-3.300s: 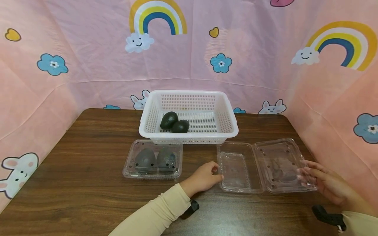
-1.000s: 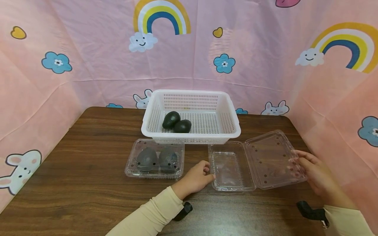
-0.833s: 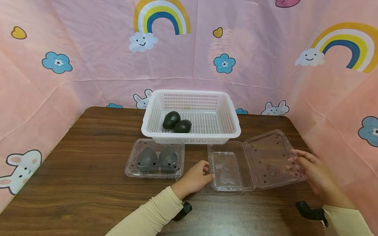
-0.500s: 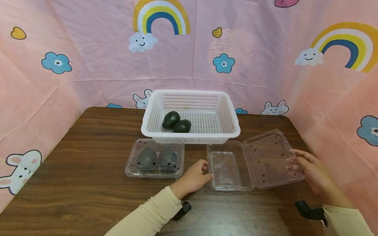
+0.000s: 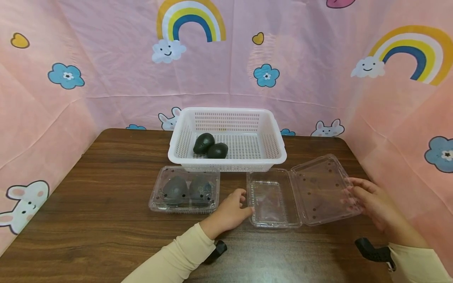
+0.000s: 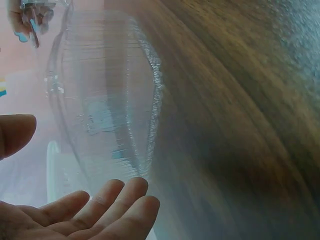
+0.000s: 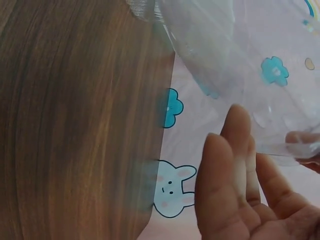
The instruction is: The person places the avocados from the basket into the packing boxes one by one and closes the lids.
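Head view: A white perforated plastic basket [image 5: 226,161] stands on the wood-grain table [image 5: 106,236], directly behind the work, with a rear avocado [image 5: 203,143] and a front avocado [image 5: 217,151] inside. A closed clamshell container [image 5: 184,209] with two fruits under its lid occupies the area to the left. A printed fabric backdrop [image 5: 301,78] encloses the rear and sides. The open clamshell container is right of centre: its rectangular clear base [image 5: 270,202] has a ribbed inner floor; its hinged lid [image 5: 320,192], with small vent holes, extends to the right. The left hand [image 5: 230,212] lies between the two containers, thumb apart from the fingers. The right hand [image 5: 376,208] pinches the lid's outer edge.

Left wrist view: The left hand's fingers are extended and relaxed, beside the base wall; contact cannot be determined. The wall is transparent and ribbed.

Right wrist view: The lid is raised above the table, its edge pinched at the thumb; the other fingers extend. The backdrop shows through the plastic.
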Available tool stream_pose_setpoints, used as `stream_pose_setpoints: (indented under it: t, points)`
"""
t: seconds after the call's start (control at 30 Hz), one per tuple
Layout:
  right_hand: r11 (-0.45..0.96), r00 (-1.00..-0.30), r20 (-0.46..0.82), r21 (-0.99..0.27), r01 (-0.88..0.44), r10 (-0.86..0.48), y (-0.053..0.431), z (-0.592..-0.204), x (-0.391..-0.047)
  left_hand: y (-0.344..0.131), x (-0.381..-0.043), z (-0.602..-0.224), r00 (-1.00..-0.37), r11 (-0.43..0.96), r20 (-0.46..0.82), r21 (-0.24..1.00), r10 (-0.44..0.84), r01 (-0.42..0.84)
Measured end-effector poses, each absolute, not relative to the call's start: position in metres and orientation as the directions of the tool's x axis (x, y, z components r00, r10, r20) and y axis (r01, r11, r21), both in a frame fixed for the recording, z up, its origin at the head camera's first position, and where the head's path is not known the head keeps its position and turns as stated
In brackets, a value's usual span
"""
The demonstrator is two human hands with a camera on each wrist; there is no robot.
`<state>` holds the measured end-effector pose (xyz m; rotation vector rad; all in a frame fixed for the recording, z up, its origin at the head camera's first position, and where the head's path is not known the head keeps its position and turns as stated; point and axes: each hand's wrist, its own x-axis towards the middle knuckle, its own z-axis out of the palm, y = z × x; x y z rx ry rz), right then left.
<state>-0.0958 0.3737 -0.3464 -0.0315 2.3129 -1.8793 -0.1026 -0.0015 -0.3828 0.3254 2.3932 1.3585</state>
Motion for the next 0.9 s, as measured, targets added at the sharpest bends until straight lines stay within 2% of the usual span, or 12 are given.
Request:
stream_pose_setpoints:
  t: [0.57,0.9]
  points:
    - [0.291,-0.990,-0.116,-0.953,0.088,-0.080,0.368,-0.341,-0.096,-0.024,-0.090,-0.356,-0.895,0.516,-0.171,0.854,0.412,0.074]
    - [0.368,-0.993,-0.102,-0.927,0.074,-0.057,0.366,-0.338,-0.098,-0.043,-0.085,-0.335,-0.908,0.539,-0.149,0.837,0.392,0.095]
